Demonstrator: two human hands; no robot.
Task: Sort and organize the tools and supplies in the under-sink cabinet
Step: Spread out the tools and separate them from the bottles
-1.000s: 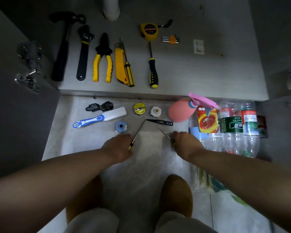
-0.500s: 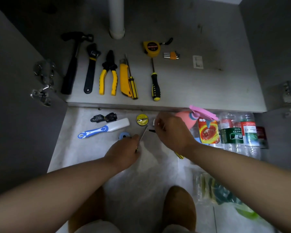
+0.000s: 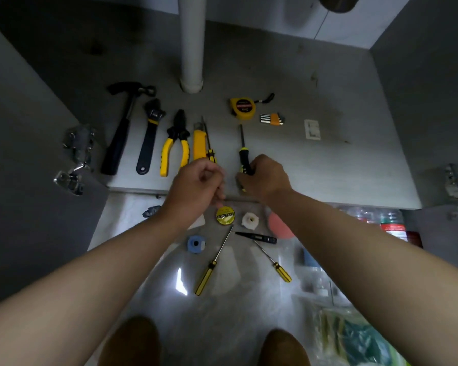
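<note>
Both bare forearms stretch forward and converge. The left grip (image 3: 196, 186) is curled, knuckles up; what it holds, if anything, is unclear. The right grip (image 3: 266, 178) curls round a screwdriver (image 3: 243, 156) handle.

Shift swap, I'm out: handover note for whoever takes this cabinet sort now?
Left hand: fingers curled above the utility knife's near end; grip unclear.
Right hand: grips the black-handled screwdriver on the cabinet base.
Done: hammer, wrench, pliers, tape measure and hex keys lie in the cabinet.
Left: long yellow screwdriver, short yellow screwdriver, black pen-shaped tool, yellow disc, white fitting and blue roll lie on the room floor; probably next in.
</note>
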